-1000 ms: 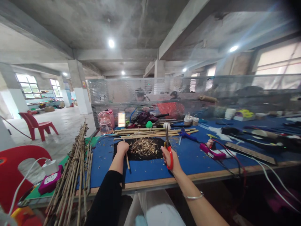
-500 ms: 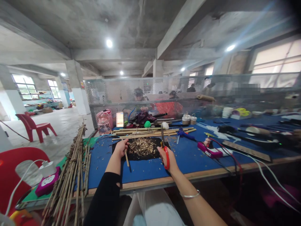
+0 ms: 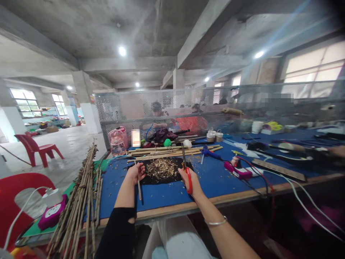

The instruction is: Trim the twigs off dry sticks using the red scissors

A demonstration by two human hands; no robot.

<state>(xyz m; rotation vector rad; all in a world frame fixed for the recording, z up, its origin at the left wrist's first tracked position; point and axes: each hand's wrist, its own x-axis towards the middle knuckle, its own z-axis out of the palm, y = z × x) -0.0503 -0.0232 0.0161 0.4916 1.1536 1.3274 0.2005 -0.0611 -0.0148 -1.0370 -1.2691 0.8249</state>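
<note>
My left hand is curled around a thin stick, whose lower end points toward the table's front edge. In my right hand is a pair of scissors with red handles, its blades pointing up and away from me. Whether the blades are apart is hard to see. Between the hands a heap of small tan chips lies on a black cloth. Just beyond the cloth, several long pale sticks lie across the blue table top.
A bundle of long dry stalks leans at the left edge. Behind are a pink bag and a mesh screen with people beyond. A blue glue gun, a purple power strip and cables stand right; a red chair is left.
My left hand has turned and its fingers have loosened a little, and the stick now hangs more upright. The scissors stay in my right hand. The whole view has shifted slightly.
</note>
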